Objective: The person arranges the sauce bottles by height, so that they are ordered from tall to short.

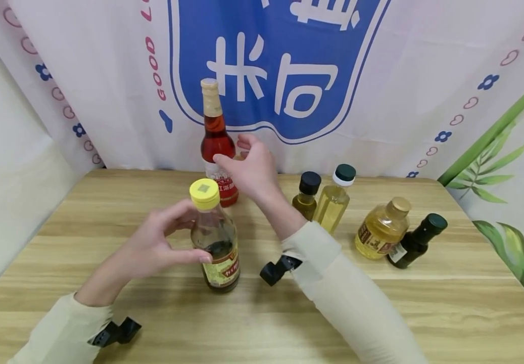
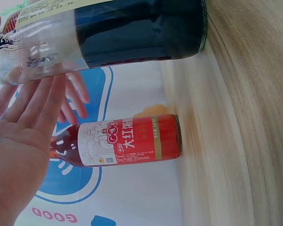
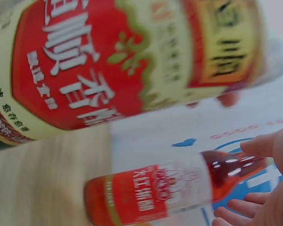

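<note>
A clear glass bottle of dark vinegar with a yellow cap stands upright on the table. My left hand is at its left side, thumb tip overlapping the label's edge and fingers reaching behind the neck; the left wrist view shows these fingers nearly straight along the glass. Farther back stands a tall red vinegar bottle with a cream-coloured neck and a red-and-white label. My right hand is beside it, thumb overlapping its shoulder in the head view, other fingers loosely spread on its right.
Right of my right forearm stand a small dark-capped oil bottle, a taller pale oil bottle, a round golden oil bottle and a dark green-capped bottle. A printed white curtain hangs along the wooden table's back edge.
</note>
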Motion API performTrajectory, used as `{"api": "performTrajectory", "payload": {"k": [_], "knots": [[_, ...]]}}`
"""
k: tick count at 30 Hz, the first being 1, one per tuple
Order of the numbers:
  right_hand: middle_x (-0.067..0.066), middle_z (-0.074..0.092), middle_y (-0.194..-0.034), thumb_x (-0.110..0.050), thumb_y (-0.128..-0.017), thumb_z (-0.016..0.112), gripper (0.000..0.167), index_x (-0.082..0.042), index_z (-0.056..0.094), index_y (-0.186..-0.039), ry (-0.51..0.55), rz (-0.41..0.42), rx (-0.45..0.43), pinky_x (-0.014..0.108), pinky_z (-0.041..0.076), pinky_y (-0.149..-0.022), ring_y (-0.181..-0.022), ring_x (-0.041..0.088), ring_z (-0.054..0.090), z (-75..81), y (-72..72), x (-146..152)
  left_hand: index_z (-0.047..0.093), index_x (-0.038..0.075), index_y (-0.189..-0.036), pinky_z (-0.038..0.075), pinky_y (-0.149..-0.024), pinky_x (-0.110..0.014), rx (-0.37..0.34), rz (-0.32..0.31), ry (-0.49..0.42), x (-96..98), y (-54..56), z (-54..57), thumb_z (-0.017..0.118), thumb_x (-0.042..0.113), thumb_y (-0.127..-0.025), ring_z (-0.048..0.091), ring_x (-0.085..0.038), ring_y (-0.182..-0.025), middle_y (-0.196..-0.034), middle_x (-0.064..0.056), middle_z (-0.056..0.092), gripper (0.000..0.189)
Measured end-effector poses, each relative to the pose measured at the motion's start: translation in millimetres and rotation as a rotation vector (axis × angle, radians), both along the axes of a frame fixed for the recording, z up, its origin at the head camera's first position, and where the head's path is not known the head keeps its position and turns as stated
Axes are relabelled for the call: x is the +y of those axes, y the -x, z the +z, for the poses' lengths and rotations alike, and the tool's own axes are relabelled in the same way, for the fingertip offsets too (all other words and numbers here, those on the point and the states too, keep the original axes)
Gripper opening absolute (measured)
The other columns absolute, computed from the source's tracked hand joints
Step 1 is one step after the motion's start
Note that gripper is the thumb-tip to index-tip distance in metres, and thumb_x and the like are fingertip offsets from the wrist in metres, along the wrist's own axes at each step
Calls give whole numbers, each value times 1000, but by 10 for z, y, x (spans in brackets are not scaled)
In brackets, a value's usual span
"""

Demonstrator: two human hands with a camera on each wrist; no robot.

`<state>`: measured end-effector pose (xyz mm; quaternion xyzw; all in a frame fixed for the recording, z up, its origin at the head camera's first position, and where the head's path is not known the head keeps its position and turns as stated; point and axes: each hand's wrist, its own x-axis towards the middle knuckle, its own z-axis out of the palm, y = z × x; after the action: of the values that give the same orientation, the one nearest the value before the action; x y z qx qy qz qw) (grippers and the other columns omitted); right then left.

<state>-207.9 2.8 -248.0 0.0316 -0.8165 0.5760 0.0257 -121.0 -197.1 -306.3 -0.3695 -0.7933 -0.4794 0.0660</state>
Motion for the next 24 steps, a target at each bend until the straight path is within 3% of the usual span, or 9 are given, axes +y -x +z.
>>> {"api": "performTrajectory", "payload": {"k": [7, 16, 24], "knots": [[3, 61, -154, -28, -96, 80, 64, -13, 55, -152, 25, 3, 125, 39, 56, -112, -137, 22, 62, 152, -202, 228, 63, 5, -137, 61, -95, -22, -9, 16, 14, 6, 6, -14, 94, -3, -72, 71, -6, -109, -122, -10, 76, 72], [4, 65, -148, -24, -95, 81, 63, -10, 55, -151, 48, 55, 286, 35, 49, -119, -136, 17, 63, 322, -413, 572, 64, 4, -134, 61, -94, -21, 15, 0, -2, 5, -3, -23, 94, -4, -69, 72, -6, -108, -120, -10, 76, 72], [4, 67, -146, -16, -94, 82, 60, -7, 58, -148, 67, 3, 470, 28, 47, -120, -134, 11, 64, 307, -510, 1019, 64, 5, -133, 60, -95, -21, 22, -12, -1, 15, 11, -21, 94, -4, -69, 72, -5, -110, -121, -10, 76, 72]]}}
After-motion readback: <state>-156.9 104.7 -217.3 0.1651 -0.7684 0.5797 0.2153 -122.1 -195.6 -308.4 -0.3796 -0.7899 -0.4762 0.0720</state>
